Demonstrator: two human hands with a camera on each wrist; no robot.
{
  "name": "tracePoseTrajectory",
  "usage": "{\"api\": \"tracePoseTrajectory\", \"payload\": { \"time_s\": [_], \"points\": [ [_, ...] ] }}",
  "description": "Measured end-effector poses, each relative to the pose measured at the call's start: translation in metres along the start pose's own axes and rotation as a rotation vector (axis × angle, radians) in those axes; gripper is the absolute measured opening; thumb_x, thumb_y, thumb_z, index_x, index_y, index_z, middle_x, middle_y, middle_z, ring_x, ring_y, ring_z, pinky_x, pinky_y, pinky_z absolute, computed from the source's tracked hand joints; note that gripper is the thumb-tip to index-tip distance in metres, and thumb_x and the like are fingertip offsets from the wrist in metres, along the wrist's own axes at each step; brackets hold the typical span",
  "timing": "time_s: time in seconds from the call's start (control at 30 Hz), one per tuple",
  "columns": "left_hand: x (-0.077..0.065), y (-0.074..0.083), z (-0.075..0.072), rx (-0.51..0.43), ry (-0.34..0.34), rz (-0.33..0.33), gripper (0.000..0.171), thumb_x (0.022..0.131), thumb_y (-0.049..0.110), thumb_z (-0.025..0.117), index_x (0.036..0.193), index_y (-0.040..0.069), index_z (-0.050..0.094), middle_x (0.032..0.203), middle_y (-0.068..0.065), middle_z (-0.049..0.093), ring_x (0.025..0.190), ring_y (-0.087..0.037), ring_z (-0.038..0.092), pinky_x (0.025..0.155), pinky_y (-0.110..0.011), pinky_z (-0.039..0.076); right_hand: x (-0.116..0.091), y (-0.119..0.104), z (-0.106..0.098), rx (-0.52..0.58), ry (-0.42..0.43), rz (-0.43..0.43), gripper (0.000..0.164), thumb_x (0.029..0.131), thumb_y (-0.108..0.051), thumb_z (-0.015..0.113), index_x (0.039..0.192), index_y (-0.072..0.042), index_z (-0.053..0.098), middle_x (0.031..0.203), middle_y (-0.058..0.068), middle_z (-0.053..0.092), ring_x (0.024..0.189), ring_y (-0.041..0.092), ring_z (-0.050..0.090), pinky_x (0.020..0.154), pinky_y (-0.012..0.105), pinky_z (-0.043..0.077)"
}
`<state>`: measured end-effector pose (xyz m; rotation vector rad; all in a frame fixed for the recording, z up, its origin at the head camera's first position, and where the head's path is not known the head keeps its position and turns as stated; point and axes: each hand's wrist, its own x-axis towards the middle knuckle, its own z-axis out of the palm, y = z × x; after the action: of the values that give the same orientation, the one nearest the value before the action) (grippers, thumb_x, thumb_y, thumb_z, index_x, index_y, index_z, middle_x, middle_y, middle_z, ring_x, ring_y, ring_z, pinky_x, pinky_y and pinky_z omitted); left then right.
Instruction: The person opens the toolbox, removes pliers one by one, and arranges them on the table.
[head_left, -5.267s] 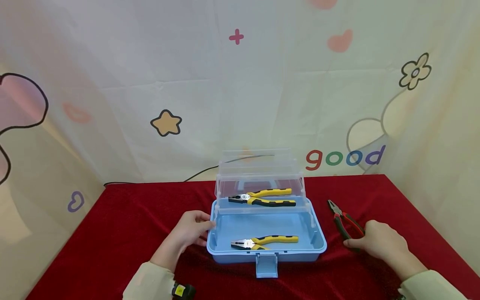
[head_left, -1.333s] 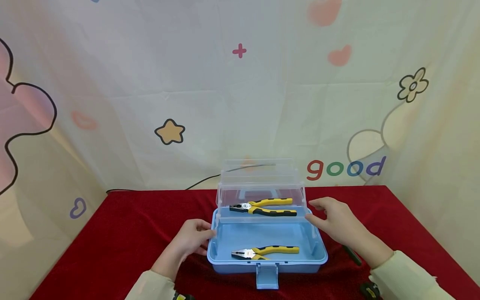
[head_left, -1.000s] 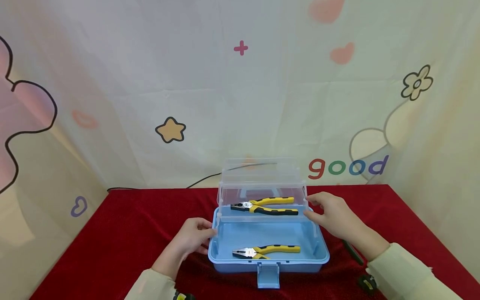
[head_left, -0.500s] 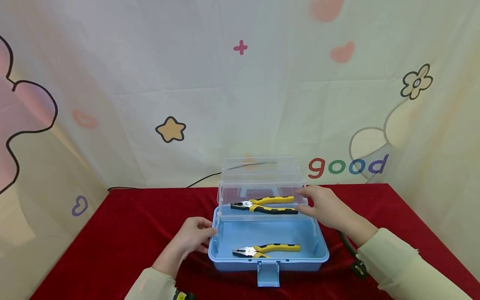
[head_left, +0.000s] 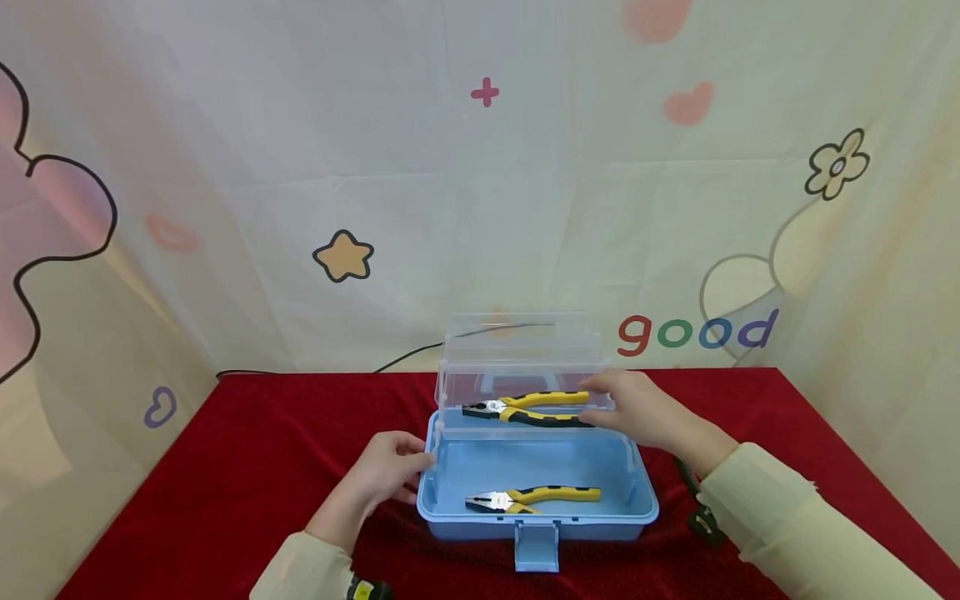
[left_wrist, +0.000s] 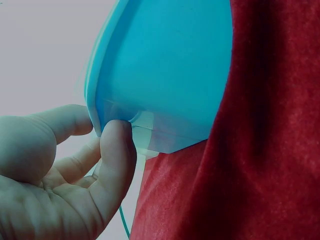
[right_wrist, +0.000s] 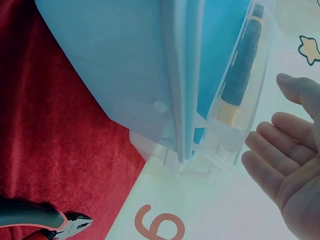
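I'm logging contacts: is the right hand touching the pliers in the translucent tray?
Apart. The right wrist view shows a pale gap between the right hand and the visible handle of the pliers.

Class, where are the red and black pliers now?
In the right wrist view, the red and black pliers lie at lower left on the red cloth, apart from the blue box.

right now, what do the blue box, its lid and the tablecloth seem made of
Blue box: likely satin plastic, given its smooth, evenly coloured sides. Lid: probably glossy clear plastic; the backdrop shows through. Tablecloth: plush, velvet-like fabric, by its soft pile; fibre unclear.
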<state>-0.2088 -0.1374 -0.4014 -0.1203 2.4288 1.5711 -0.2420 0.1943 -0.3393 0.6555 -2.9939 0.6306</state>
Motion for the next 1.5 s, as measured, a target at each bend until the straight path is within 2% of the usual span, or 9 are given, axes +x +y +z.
{"api": "tracePoseTrajectory", "payload": {
  "time_s": [0.5,0.97,1.3,1.5],
  "points": [
    [-0.001,0.0,-0.001,0.009,-0.002,-0.003,0.03,0.089,0.017,0.064,0.112,-0.002,0.058,0.089,-0.012,0.064,0.065,-0.018,0.065,0.058,-0.032,0.058,0.014,-0.002,0.002,0.012,-0.08,0.004,0.051,0.079,-0.02,0.076,0.125,-0.006,0.059,0.122,0.014,0.062,0.111,0.035,0.059,0.084,0.043,0.056],
    [0.0,0.0,0.0,0.004,-0.004,-0.005,0.028,0.089,0.015,0.064,0.111,-0.002,0.058,0.088,-0.012,0.064,0.065,-0.019,0.065,0.058,-0.033,0.058,0.025,-0.002,0.006,-0.003,-0.14,0.042,0.052,0.076,-0.019,0.078,0.124,-0.006,0.061,0.113,0.01,0.065,0.099,0.024,0.061,0.08,0.036,0.058],
    [0.001,-0.001,0.0,0.0,-0.006,-0.004,0.03,0.089,0.016,0.064,0.112,-0.002,0.058,0.088,-0.012,0.064,0.065,-0.019,0.065,0.058,-0.033,0.058,0.031,-0.004,0.009,-0.051,-0.183,0.047,0.056,0.074,-0.018,0.08,0.126,-0.005,0.06,0.113,0.009,0.065,0.098,0.023,0.061,0.086,0.038,0.056],
    [0.0,-0.001,-0.001,0.004,-0.009,-0.003,0.031,0.089,0.017,0.065,0.112,-0.002,0.058,0.089,-0.012,0.064,0.065,-0.018,0.065,0.058,-0.033,0.059,0.034,-0.008,0.009,-0.068,-0.209,0.034,0.06,0.072,-0.015,0.081,0.127,-0.005,0.059,0.111,0.009,0.065,0.096,0.022,0.06,0.086,0.038,0.056]
  ]
}}
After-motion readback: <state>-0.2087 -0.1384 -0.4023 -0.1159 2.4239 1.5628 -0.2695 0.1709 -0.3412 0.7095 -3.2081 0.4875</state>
